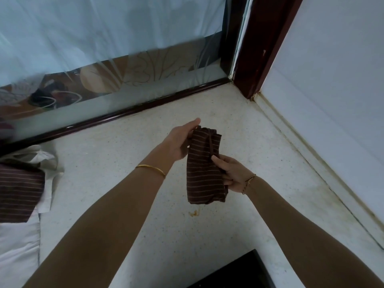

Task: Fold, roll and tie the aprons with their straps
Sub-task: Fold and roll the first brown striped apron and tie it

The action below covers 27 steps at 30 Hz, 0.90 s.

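A rolled brown apron [202, 169] with thin pale stripes is held upright above the speckled white counter [116, 163]. My left hand [180, 142] grips its upper end from the left, thumb over the top. My right hand [230, 173] holds the roll's right side lower down and pinches a dark strap [211, 146] that runs down the roll's front. A second striped brown apron [18, 194] lies flat at the left edge on white cloth [18, 246].
A frosted glass panel [104, 48] with a dark frame rail [128, 111] borders the counter at the back. A white wall [332, 100] closes the right side. A black object [234, 271] sits at the near edge. A small orange stain [193, 213] marks the counter.
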{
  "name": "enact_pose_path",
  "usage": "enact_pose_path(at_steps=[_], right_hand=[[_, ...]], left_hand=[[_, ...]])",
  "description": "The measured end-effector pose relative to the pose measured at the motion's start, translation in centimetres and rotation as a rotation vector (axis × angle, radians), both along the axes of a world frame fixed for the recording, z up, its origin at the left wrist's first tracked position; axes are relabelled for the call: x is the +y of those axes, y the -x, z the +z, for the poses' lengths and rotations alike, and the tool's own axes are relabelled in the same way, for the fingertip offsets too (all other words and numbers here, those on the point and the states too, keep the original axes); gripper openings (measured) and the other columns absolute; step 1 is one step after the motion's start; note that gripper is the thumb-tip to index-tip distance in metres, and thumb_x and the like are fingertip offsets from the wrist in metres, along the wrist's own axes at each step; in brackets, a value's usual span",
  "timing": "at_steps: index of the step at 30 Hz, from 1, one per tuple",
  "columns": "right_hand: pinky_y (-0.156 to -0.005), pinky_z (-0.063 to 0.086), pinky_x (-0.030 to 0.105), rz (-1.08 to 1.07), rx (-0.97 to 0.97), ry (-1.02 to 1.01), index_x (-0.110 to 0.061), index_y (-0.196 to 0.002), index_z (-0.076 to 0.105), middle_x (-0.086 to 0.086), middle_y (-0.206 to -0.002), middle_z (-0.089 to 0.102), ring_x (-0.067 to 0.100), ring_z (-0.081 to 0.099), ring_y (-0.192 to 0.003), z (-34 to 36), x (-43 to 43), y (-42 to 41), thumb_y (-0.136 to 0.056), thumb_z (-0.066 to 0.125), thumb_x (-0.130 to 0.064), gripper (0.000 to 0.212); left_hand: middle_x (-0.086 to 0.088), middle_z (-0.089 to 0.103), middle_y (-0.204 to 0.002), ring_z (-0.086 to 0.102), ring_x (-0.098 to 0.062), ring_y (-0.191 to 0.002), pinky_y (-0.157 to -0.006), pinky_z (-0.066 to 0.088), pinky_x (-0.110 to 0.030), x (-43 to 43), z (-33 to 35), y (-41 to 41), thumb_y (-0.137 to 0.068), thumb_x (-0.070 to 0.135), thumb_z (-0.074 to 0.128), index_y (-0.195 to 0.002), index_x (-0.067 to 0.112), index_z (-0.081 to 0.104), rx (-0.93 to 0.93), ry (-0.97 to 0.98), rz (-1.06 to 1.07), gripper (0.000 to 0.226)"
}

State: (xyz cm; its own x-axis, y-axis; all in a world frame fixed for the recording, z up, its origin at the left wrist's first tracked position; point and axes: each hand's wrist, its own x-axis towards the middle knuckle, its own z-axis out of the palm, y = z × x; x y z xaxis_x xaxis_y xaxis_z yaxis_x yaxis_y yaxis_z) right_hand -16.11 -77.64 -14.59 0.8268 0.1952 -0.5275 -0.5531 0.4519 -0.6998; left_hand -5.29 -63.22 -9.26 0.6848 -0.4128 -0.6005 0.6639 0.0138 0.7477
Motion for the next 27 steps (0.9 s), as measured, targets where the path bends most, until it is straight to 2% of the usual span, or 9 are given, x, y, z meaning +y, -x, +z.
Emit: enact_pose_path(at_steps=[4,6,10,13,15,18,20,23,27], right_hand=[[-0.03,0.02,0.012,-0.008,0.01,-0.045,-0.009,-0.093,0.056,-0.006,-0.047,0.047,0.002,0.03,-0.03,-0.4,-0.5,0.2,-0.095,0.044,-0.024,0.02],[-0.031,0.019,0.013,-0.033,0.003,-0.106,-0.009,-0.094,0.056,-0.006,-0.045,0.043,0.002,0.03,-0.029,-1.0,-0.8,0.3,-0.086,0.054,-0.029,0.022],[-0.037,0.017,0.016,-0.005,-0.048,-0.287,-0.01,-0.095,0.064,-0.005,-0.048,0.042,0.004,0.032,-0.032,-1.9,-1.0,0.2,-0.065,0.084,-0.037,0.045],[-0.052,0.023,0.022,-0.037,-0.03,-0.218,-0.012,-0.099,0.067,0.001,-0.066,0.045,0.013,0.039,-0.049,-3.3,-0.9,-0.4,-0.07,0.081,-0.043,0.045],[-0.065,0.023,0.028,-0.114,0.013,-0.192,-0.015,-0.11,0.061,0.006,-0.085,0.036,0.021,0.032,-0.067,-4.5,-0.9,-0.7,-0.079,0.073,-0.048,0.047],[-0.075,0.027,0.032,-0.121,0.027,-0.183,-0.012,-0.128,0.054,0.008,-0.099,0.036,0.024,0.031,-0.077,-5.0,-1.0,-0.7,-0.087,0.063,-0.048,0.055],[-0.087,0.037,0.037,-0.123,0.04,-0.163,-0.009,-0.136,0.046,0.011,-0.113,0.046,0.028,0.044,-0.09,-3.7,-0.4,-0.7,-0.092,0.058,-0.044,0.058],[-0.089,0.052,0.038,-0.157,0.047,-0.245,-0.008,-0.117,0.064,0.013,-0.112,0.063,0.026,0.062,-0.102,-2.5,-0.3,-0.5,-0.092,0.05,-0.04,0.043],[-0.072,0.058,0.031,-0.219,0.076,-0.282,-0.008,-0.089,0.077,0.01,-0.092,0.072,0.021,0.07,-0.084,-0.9,0.1,-0.5,-0.093,0.041,-0.037,0.046]], left_hand=[[-0.008,0.068,-0.094,0.065,-0.017,-0.086,-0.086,0.053,-0.034,0.4,0.6,-0.8,-0.091,0.0,0.054,-0.116,0.012,0.053,-0.111,0.08,0.186,0.029],[-0.006,0.067,-0.091,0.064,-0.015,-0.084,-0.081,0.052,-0.03,0.8,0.7,-0.9,-0.093,-0.002,0.049,-0.11,0.01,0.06,-0.176,-0.007,0.171,0.024],[-0.006,0.069,-0.091,0.065,-0.015,-0.084,-0.084,0.052,-0.03,1.2,-0.1,-0.2,-0.092,-0.002,0.049,-0.108,0.005,0.064,-0.234,-0.226,0.062,0.023],[0.0,0.068,-0.084,0.062,-0.01,-0.078,-0.073,0.05,-0.023,1.1,-0.8,1.0,-0.091,0.011,0.059,-0.099,0.011,0.067,-0.385,-0.338,-0.095,0.011],[0.001,0.066,-0.082,0.06,-0.011,-0.076,-0.071,0.047,-0.022,0.9,-1.4,1.6,-0.09,0.018,0.062,-0.092,0.013,0.068,-0.474,-0.387,-0.141,0.008],[-0.004,0.069,-0.086,0.065,-0.02,-0.079,-0.074,0.053,-0.03,0.4,-1.9,2.2,-0.086,0.023,0.067,-0.094,0.006,0.073,-0.686,-0.494,-0.139,0.02],[-0.005,0.068,-0.083,0.064,-0.023,-0.079,-0.078,0.052,-0.037,0.2,-2.2,2.4,-0.084,0.02,0.068,-0.088,0.004,0.074,-0.816,-0.522,-0.145,0.018],[-0.006,0.069,-0.086,0.066,-0.025,-0.079,-0.078,0.054,-0.035,-0.2,-1.7,3.6,-0.088,0.01,0.062,-0.092,0.002,0.072,-0.756,-0.493,-0.146,0.013],[-0.012,0.069,-0.091,0.065,-0.029,-0.086,-0.085,0.053,-0.046,-0.7,-1.8,4.7,-0.089,0.004,0.053,-0.097,0.001,0.069,-0.71,-0.467,-0.096,0.018]])
